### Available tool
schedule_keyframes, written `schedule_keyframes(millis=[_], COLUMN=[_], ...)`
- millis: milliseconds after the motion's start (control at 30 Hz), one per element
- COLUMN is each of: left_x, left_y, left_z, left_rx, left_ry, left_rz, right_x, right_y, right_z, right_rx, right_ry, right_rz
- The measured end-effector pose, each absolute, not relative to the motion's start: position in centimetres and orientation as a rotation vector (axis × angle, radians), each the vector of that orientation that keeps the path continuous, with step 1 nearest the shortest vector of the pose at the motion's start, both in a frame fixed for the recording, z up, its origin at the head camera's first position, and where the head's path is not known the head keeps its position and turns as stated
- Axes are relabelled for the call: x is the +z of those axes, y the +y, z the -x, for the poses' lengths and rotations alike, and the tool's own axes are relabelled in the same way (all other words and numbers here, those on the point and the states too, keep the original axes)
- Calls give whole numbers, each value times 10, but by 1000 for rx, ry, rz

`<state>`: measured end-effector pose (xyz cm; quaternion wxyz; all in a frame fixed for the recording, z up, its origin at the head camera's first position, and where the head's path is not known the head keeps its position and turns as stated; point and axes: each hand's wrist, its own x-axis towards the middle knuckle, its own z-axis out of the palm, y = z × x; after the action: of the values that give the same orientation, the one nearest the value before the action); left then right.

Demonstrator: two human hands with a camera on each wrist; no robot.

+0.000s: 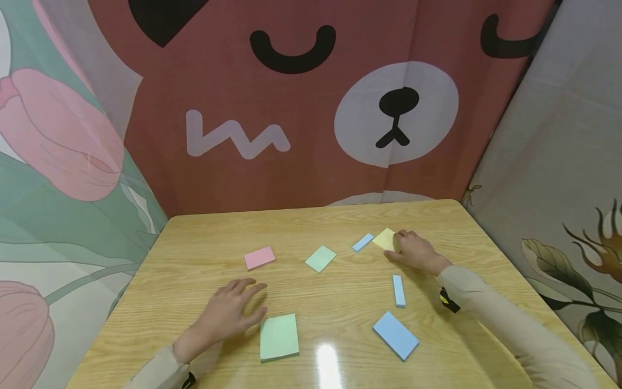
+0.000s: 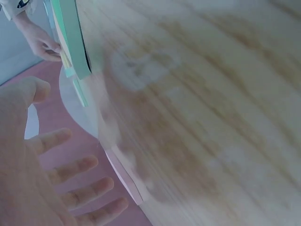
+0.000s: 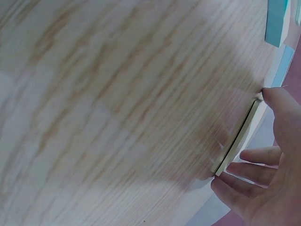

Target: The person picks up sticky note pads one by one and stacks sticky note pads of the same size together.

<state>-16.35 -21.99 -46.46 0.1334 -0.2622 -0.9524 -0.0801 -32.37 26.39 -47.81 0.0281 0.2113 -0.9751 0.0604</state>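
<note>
At the back right of the table, my right hand (image 1: 417, 252) holds a yellow sticky note pad (image 1: 383, 239) by its edges. The right wrist view shows the thumb at one end of this pad (image 3: 239, 137) and fingertips at the other. My left hand (image 1: 224, 314) hovers over the table with its fingers spread and nothing in its grasp. Just right of its thumb lies a large green sticky note pad (image 1: 279, 337). A narrow light-blue pad (image 1: 362, 242) sits right beside the yellow one.
On the wooden table (image 1: 204, 237) are also a pink pad (image 1: 259, 257), a smaller green pad (image 1: 320, 259), a second narrow blue pad (image 1: 398, 290) and a blue rectangular pad (image 1: 396, 335). A printed bear curtain (image 1: 301, 183) hangs behind the far edge.
</note>
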Motion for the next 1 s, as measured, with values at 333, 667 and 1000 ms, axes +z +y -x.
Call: schedule_keyframes(millis=[333,667,1000], left_x=[-463,-463,-464], left_y=[-214,-210,-209], left_z=[161,159,157], left_rx=[-275,-265,-317], left_ry=[-2789,-2783,-2881], left_rz=[848,919,1007], right_x=[-480,-477,-474], right_y=[265,262,260], right_z=[324,323,321], right_rx=[179,181,188], right_ry=[-2988,-2981,-2980], right_rz=[-690,-699,-697])
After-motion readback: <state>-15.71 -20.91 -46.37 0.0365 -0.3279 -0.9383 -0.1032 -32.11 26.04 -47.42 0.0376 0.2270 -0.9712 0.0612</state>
